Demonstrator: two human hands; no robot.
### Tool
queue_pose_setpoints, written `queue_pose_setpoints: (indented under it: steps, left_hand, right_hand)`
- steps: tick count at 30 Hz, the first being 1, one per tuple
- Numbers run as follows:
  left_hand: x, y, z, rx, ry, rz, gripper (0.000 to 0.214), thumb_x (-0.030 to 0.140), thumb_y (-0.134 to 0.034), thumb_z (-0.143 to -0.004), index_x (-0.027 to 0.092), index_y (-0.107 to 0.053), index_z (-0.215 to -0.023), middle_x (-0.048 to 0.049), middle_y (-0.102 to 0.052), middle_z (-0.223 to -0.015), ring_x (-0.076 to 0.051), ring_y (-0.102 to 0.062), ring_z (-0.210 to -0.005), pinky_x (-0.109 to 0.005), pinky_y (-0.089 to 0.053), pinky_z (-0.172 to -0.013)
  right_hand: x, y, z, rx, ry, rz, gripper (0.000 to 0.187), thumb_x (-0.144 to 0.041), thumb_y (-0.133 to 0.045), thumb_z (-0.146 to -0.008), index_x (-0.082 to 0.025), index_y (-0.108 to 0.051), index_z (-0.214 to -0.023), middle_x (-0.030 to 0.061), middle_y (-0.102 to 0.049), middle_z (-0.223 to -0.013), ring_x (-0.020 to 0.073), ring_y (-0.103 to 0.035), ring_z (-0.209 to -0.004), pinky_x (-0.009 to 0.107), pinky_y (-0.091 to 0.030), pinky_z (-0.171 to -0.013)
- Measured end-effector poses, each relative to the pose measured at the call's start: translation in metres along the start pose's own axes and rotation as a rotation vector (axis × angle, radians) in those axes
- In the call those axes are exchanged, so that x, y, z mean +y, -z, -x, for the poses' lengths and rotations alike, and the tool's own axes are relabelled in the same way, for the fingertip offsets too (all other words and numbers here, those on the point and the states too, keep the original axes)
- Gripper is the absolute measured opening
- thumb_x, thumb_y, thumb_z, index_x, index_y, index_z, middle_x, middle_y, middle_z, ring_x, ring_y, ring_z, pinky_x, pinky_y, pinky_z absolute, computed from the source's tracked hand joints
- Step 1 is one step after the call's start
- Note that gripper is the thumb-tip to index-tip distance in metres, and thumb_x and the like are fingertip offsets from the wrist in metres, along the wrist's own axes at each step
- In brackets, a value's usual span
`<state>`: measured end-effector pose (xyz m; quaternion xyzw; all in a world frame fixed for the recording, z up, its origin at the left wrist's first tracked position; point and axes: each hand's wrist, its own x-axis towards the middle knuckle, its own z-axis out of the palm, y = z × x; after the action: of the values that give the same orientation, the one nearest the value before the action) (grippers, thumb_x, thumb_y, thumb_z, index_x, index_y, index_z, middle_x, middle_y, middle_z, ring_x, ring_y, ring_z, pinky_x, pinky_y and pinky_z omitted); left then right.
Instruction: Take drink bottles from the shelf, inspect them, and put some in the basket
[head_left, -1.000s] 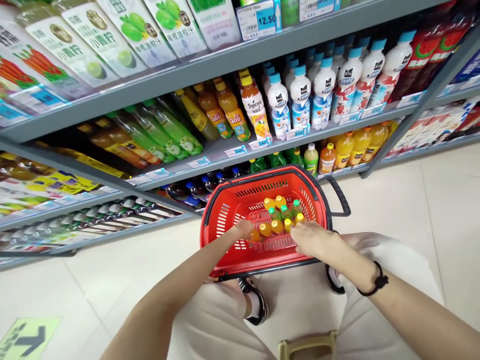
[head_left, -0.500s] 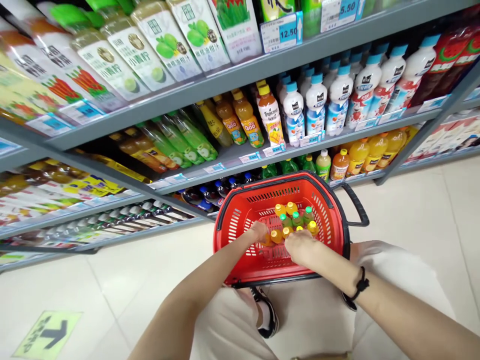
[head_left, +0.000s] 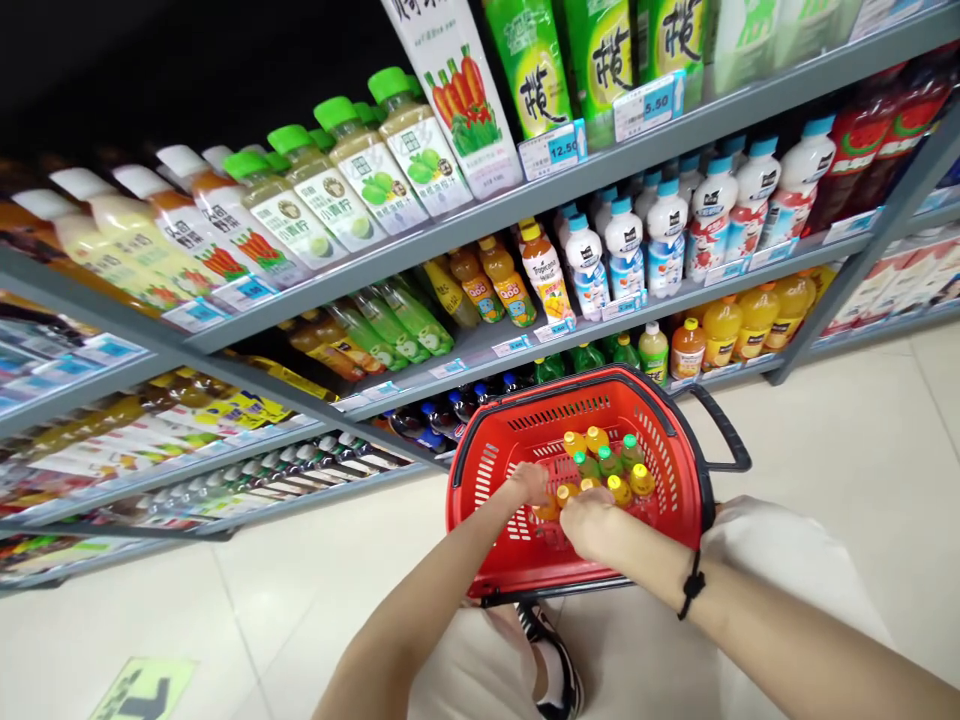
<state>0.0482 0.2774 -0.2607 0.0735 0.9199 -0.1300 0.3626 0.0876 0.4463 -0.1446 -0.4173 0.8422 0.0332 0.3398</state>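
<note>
A red plastic shopping basket [head_left: 675,470] with a black rim rests in front of my knees. Several small juice bottles [head_left: 609,465] with yellow and green caps stand inside it. My left hand [head_left: 527,486] is down in the basket, fingers closed on an orange bottle [head_left: 546,507] at the left of the group. My right hand [head_left: 589,521] is beside it, fingers curled over bottles at the near side; what they hold is hidden. A black cord bracelet circles my right wrist.
Grey store shelves [head_left: 480,215] packed with drink bottles rise behind the basket. Orange and green bottles [head_left: 480,285] and white bottles [head_left: 660,240] fill the middle shelf. Price tags [head_left: 645,105] hang on the edges. The floor is pale tile with a green arrow sticker [head_left: 142,690].
The view has tilted upward, so the basket and shelves sit lower in frame. My two hands have drawn closer together inside the basket among the bottles.
</note>
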Motion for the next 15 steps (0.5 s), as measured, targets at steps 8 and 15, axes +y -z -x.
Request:
queue_pose_setpoints:
  steps: [8,15]
  left_hand:
    - [-0.059,0.113,0.028,0.604,0.081,0.078,0.034,0.031,-0.044,-0.105,0.012,-0.073,-0.104,-0.0167,-0.075,-0.101,-0.024,-0.072,-0.092,-0.035,-0.053,-0.086]
    - [-0.092,0.238,0.036,1.214,0.277,0.197,0.043,0.029,-0.034,-0.103,0.008,-0.055,-0.134,-0.0236,-0.062,-0.13,-0.034,-0.056,-0.129,-0.045,-0.047,-0.106]
  right_hand:
    - [-0.002,-0.01,-0.006,0.037,-0.037,0.006,0.028,-0.004,-0.07,-0.071,-0.006,-0.077,-0.098,0.0268,-0.076,-0.098,0.044,-0.076,-0.092,0.057,-0.062,-0.078]
    - [-0.002,0.0,-0.018,0.053,-0.029,-0.041,0.023,-0.005,-0.077,-0.063,-0.01,-0.077,-0.086,0.0229,-0.077,-0.088,0.0444,-0.076,-0.083,0.055,-0.061,-0.072]
